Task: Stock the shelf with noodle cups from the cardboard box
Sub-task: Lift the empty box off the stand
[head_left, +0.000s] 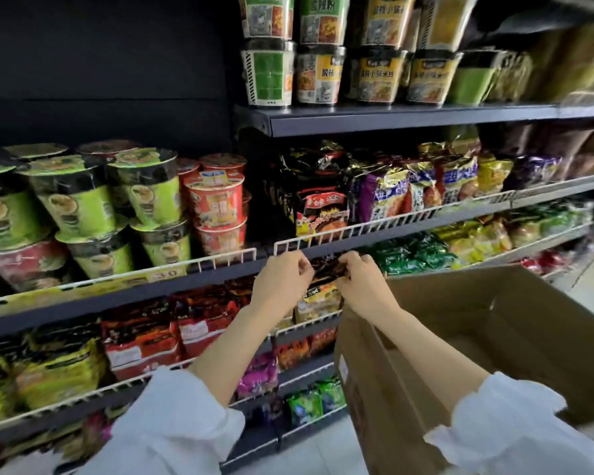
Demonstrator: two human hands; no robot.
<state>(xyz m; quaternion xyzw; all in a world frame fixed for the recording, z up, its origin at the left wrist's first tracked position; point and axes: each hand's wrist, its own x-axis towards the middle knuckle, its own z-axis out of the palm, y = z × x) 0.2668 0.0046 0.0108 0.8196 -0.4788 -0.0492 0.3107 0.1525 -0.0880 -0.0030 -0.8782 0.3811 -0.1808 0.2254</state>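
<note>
Both my hands reach to the shelf row below the wire rail. My left hand (282, 279) and my right hand (360, 282) each pinch the top edge of a dark noodle packet (323, 286) standing between them. An open cardboard box (494, 337) stands at the lower right, under my right forearm; its inside looks bare from here. Green noodle cups (144, 186) and red noodle cups (216, 204) are stacked on the shelf at the left. Taller cups (319, 73) fill the upper shelf.
Bagged noodles (384, 190) crowd the middle shelf behind a white wire rail (357, 228). Red and yellow packs (138, 334) fill lower rows at the left. A dark gap lies above the green cups. Pale floor shows at the bottom.
</note>
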